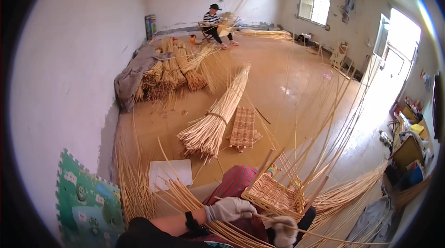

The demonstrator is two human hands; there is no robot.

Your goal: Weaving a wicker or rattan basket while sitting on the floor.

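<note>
A partly woven wicker basket piece (273,194) rests on my lap, with long loose strands standing up from its right side. My left hand (230,209), in a pale glove with a dark band at the wrist, is just below its left edge with the fingers closed. My right hand (283,230), gloved too, is closed below the weave. A thin wicker strand (331,237) runs between the fingers of both hands and trails off to the right. Checked red cloth (235,183) covers my lap.
Loose wicker (185,197) lies by my left arm, more (352,185) at right. Ahead are a tied wicker bundle (218,113), a flat woven panel (243,127) and a white board (170,174). Bundles (176,69) line the left wall; a person (213,23) sits far back.
</note>
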